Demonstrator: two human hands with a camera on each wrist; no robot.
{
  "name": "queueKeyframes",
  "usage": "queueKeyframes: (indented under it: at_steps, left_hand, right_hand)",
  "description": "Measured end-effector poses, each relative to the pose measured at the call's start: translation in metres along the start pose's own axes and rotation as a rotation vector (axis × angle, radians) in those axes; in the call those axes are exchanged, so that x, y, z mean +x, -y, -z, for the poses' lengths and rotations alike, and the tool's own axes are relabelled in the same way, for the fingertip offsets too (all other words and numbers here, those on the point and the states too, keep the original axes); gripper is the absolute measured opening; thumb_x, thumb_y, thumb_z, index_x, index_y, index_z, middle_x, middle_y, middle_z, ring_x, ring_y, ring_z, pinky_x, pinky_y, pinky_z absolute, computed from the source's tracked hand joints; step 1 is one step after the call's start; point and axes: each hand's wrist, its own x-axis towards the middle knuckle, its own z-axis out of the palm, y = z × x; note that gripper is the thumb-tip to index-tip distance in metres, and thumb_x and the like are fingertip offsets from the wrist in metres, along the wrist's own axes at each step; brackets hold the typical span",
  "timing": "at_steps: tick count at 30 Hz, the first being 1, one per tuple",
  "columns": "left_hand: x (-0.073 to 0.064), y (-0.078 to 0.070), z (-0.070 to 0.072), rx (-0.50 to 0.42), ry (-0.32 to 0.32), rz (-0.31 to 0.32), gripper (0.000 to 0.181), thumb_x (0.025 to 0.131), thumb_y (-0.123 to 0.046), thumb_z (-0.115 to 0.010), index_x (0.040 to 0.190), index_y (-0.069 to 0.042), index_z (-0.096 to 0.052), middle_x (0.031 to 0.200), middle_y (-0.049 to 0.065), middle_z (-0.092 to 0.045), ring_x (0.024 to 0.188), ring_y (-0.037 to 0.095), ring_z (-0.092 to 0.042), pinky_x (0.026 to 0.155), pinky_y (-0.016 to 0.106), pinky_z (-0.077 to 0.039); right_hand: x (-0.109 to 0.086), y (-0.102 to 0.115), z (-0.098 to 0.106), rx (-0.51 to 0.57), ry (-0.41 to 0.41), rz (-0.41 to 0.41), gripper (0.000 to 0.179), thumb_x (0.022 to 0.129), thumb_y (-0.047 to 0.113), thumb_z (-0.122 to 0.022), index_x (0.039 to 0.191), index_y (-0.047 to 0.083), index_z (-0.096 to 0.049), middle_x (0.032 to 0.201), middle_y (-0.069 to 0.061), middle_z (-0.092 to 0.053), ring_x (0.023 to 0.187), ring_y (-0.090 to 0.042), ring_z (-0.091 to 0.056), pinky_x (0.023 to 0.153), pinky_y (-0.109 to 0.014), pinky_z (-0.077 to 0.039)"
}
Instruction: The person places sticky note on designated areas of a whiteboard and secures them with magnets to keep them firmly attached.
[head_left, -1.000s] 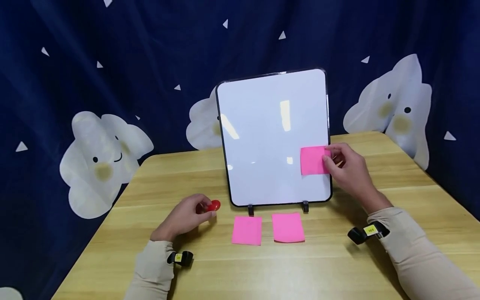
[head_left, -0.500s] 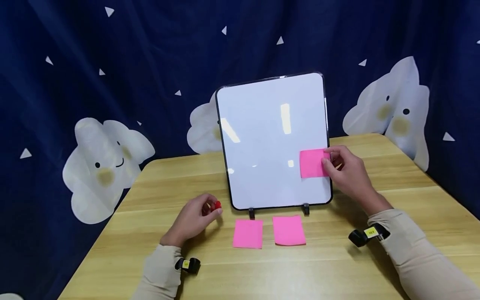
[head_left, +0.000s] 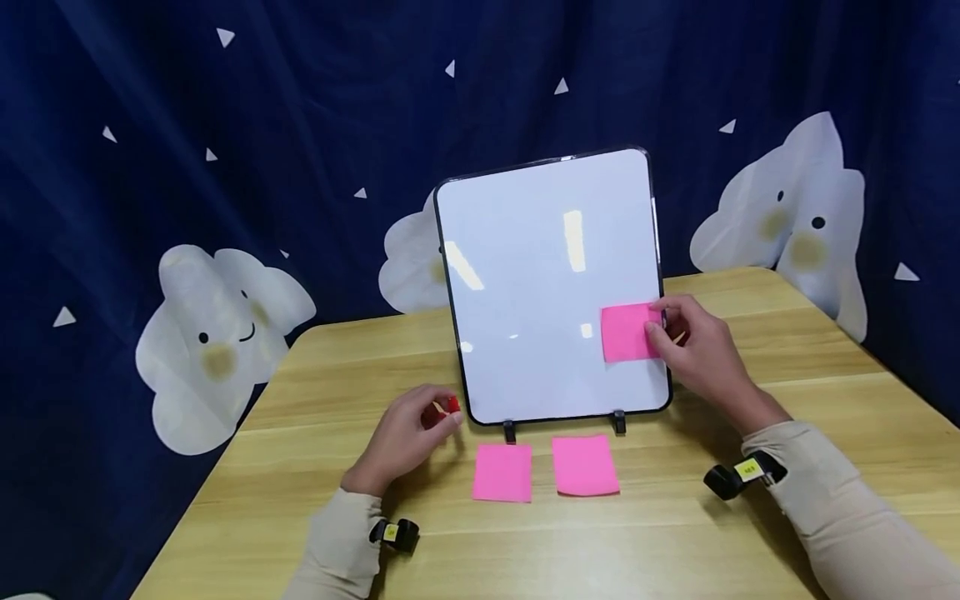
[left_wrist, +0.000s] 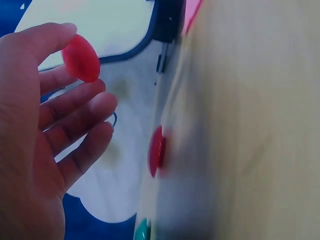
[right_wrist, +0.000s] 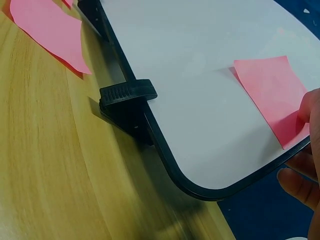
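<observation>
My left hand (head_left: 405,433) pinches a red round magnet (left_wrist: 81,58) between thumb and forefinger, just left of the whiteboard's lower left corner. In the left wrist view the other fingers are loosely bent behind it. A pink sticky note (head_left: 626,332) lies against the lower right of the whiteboard (head_left: 532,275), its right edge pinched by my right hand (head_left: 701,350). The right wrist view shows the thumb on the note's face (right_wrist: 272,97), with other fingers behind the board's black frame. The board leans back on black stand feet (right_wrist: 127,92).
Two more pink sticky notes, a left one (head_left: 502,472) and a right one (head_left: 585,465), lie on the wooden table (head_left: 570,550) before the board. The left wrist view shows another red magnet (left_wrist: 156,151) and a green piece (left_wrist: 143,231). A dark blue curtain (head_left: 315,100) hangs behind.
My left hand has moved right with the red magnet, closer to the board's lower left corner, and the magnet has turned in its fingers. My right hand keeps the note in place.
</observation>
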Motion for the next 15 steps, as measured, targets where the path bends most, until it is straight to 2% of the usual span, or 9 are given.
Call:
queueKeyframes:
  at_steps: [7, 15]
  left_hand:
    - [0.012, -0.013, -0.008, 0.002, -0.040, -0.073, 0.024, 0.092, -0.032, -0.075, 0.113, -0.020, -0.070, 0.093, -0.012, -0.062, 0.071, 0.008, -0.055, 0.063, 0.026, -0.050]
    - [0.023, -0.024, -0.014, -0.011, -0.059, -0.114, 0.026, 0.092, -0.029, -0.074, 0.115, -0.018, -0.069, 0.088, -0.014, -0.058, 0.073, 0.007, -0.054, 0.064, 0.027, -0.051]
  right_hand:
    - [-0.003, 0.001, 0.003, -0.016, -0.003, -0.003, 0.025, 0.095, 0.007, -0.066, 0.118, 0.003, -0.059, 0.082, -0.007, -0.058, 0.070, -0.022, -0.053, 0.056, -0.018, -0.045]
    - [-0.004, -0.003, -0.001, -0.009, -0.002, 0.002, 0.025, 0.095, 0.008, -0.066, 0.119, 0.005, -0.060, 0.082, -0.007, -0.057, 0.070, -0.022, -0.053, 0.056, -0.020, -0.046]
